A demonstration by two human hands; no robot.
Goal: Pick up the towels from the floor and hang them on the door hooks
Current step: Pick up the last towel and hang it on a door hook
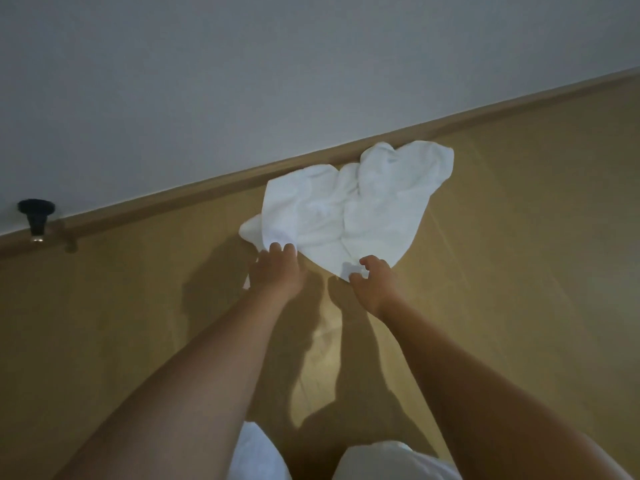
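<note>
so, step in hand: gathering a white towel (349, 209) off the floor (519, 271), hanging not yet begun.
towel position: crumpled and spread flat, its far edge against the skirting board (207, 195) where floor meets wall (242, 81).
left hand (277, 271): fingertips curled onto the towel's near left edge, pinching the cloth, though how firm the pinch is cannot be told from above.
right hand (372, 280): thumb and fingers closed on the near right corner of the towel.
hands relative to each other: apart, one at each end of the near edge.
other object: a dark door stop (36, 216) stands by the skirting board, well left of the towel.
not in view: door hooks; any other towels.
lower frame: pale cloth (259, 455) at the bottom edge, probably the person's clothing; light is dim, so not certain.
advice for the lift: keep both pinches on the near edge, raise together so the cloth hangs flat, then find a corner or midpoint for the hook.
risk: a shallow pinch may let one side slip.
</note>
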